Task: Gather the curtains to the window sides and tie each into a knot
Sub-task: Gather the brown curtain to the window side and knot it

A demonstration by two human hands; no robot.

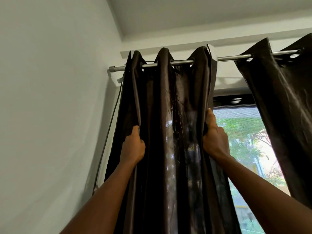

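Observation:
A dark brown eyelet curtain (166, 115) hangs bunched in folds at the left end of a metal rod (233, 57). My left hand (134, 146) grips a fold near the curtain's left edge. At the right edge of the same curtain my right hand (215, 136) grips the fabric, thumb pointing up. Both arms reach upward from below. A second dark brown curtain (283, 102) hangs from the rod at the right of the frame, apart from both hands.
Between the two curtains the window (244, 137) shows trees outside. A white wall (50, 107) stands close on the left, with a grey cable (110, 125) running down beside the curtain. The rod's end cap (113, 68) meets that wall.

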